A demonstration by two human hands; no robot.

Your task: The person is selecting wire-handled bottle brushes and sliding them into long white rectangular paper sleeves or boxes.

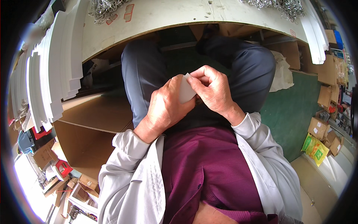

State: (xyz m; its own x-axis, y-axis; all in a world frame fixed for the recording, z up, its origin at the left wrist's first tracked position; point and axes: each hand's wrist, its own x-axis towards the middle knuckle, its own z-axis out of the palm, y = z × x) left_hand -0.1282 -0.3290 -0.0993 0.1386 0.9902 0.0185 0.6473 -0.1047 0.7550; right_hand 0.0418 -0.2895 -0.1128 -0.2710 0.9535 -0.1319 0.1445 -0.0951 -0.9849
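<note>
The surface [156, 18] arches across the top of the view, pale and scuffed, with heaps of small metal pieces [106, 9] at its far edge. Long white strips [52, 71] lean in a stack at the left, above an open cardboard box [89, 127], and more white strips [313, 37] run along the right. Small cartons [317, 127] and a yellow-green packet [315, 147] lie on the floor to the right.

Over the lap, below the surface's edge, both hands meet on a small pale card [185, 89]. The left hand [164, 106] is closed around its lower part, thumb laid along the face. The right hand [210, 89] pinches its top corner between thumb and forefinger.

To handle it well, I judge the left hand should keep the card steady while the right works only the corner, with light pressure so the thin piece does not crease. The knees and the surface's edge crowd the space, leaving little room to lift.
</note>
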